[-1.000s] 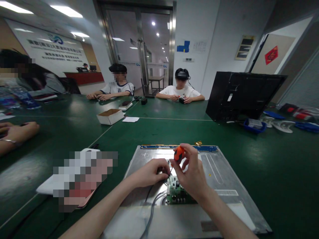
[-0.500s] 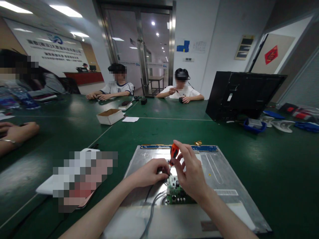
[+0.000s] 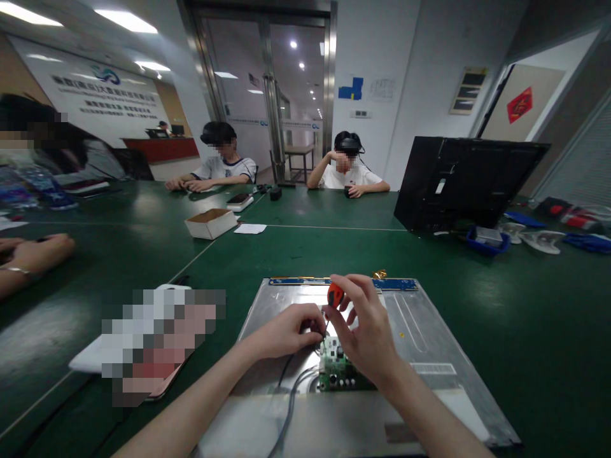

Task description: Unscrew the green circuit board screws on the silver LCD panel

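Observation:
My right hand grips a small screwdriver by its red and black handle. The thin shaft points down at the upper left corner of a green circuit board. Beside that corner my left hand is closed, thumb and fingertips pinched around the shaft's lower end; what lies between them is too small to make out. The board sits on a flat silver metal panel with a blue strip board along its far edge. A grey cable runs from the board toward me.
Left of the panel lie a blurred white item and a pinkish phone-like item. Farther back are an open cardboard box, a white paper, a large black monitor and a blue tray. Several people sit around the green table.
My right hand has turned slightly and the screwdriver handle sits a little lower and more tilted. My left hand stays in place. A person across the table has raised a hand to their face.

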Available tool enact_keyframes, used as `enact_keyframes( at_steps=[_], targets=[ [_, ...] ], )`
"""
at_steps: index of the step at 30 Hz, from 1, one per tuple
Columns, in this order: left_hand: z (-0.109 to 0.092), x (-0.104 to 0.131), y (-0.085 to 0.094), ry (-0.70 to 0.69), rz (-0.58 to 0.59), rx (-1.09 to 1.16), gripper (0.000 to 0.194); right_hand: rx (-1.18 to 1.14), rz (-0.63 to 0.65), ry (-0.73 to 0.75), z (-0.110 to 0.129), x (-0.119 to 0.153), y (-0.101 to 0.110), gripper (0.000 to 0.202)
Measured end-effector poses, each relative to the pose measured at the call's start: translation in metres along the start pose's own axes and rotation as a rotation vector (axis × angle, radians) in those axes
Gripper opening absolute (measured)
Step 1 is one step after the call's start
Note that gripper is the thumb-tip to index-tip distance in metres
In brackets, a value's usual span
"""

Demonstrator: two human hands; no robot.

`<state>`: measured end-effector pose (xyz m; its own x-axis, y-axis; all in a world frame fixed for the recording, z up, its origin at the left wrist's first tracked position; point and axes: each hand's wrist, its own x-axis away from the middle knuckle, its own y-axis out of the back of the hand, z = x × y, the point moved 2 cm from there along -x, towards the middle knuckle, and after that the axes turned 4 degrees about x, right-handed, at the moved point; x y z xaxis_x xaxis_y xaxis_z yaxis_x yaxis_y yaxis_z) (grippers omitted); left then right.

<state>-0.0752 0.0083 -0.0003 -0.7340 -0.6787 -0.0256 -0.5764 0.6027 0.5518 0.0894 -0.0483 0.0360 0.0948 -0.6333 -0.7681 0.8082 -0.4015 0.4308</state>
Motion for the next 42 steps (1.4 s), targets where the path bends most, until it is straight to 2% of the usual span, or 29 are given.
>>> enact_keyframes(
  at_steps=[7,12,17,22,25,32,36,42],
  targets=[
    [-0.0035,0.0003,0.0005,-0.004,-0.008,-0.029,0.01,-0.024,0.035,-0.002,0.0002,-0.0006,-0.0017,0.05],
    [0.0025,0.0005,-0.0003,0.014,0.006,-0.04,0.011,-0.008,-0.05,0.027,0.0001,-0.0013,-0.0001,0.042],
    [0.0044,-0.0002,0.0,0.009,0.01,-0.027,0.012,0.016,-0.038,-0.002,0.0,-0.0002,0.0006,0.038],
    [0.0,-0.0005,0.0003,-0.015,-0.004,-0.018,0.012,-0.031,0.035,0.005,0.0001,0.0005,-0.0017,0.051],
    [0.0004,-0.0006,-0.0005,-0.011,0.019,-0.018,0.013,-0.031,0.038,0.011,-0.0008,0.0001,-0.0027,0.054],
    [0.0051,-0.0002,-0.0011,0.007,0.005,-0.018,0.014,-0.02,-0.047,0.047,0.0006,-0.0017,0.0002,0.039],
    [0.004,-0.0006,-0.0004,0.006,-0.013,-0.002,0.011,0.024,-0.057,0.018,0.0026,-0.0024,0.0014,0.034],
    [0.0017,-0.0012,0.0004,0.001,-0.006,0.003,0.011,-0.007,0.018,0.013,0.0011,-0.0003,-0.0004,0.046]
  ],
)
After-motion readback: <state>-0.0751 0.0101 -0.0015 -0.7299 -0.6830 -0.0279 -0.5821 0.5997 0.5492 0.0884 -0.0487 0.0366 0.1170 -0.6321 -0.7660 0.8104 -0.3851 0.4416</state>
